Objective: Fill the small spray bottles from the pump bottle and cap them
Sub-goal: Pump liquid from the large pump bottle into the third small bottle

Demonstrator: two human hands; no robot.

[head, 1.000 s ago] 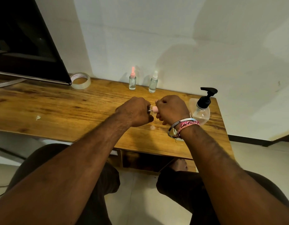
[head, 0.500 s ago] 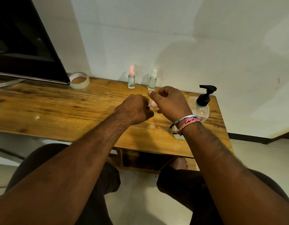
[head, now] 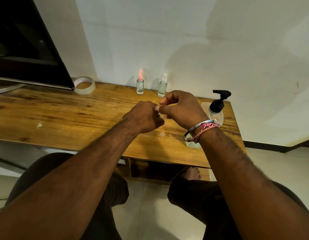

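My left hand [head: 143,116] grips a small clear spray bottle [head: 160,115], which is almost wholly hidden in the fist above the wooden table [head: 81,115]. My right hand [head: 181,108] meets it from the right, thumb and curled fingers pinching the bottle's spray cap; the cap itself is hidden. At the back by the wall stand two capped small bottles, one with a pink top [head: 140,84] and one with a white top [head: 162,87]. The clear pump bottle [head: 217,110] with a black pump stands just right of my right hand.
A tape roll [head: 84,84] lies at the back left beside a dark monitor [head: 20,40]. A small clear piece [head: 162,134] lies on the table below my hands. A pale object [head: 192,144] sits under my right wrist near the front edge.
My right hand has risen and turned over the bottle's top. The pink cap that showed between my hands is now covered by my fingers. My left hand has stayed put.
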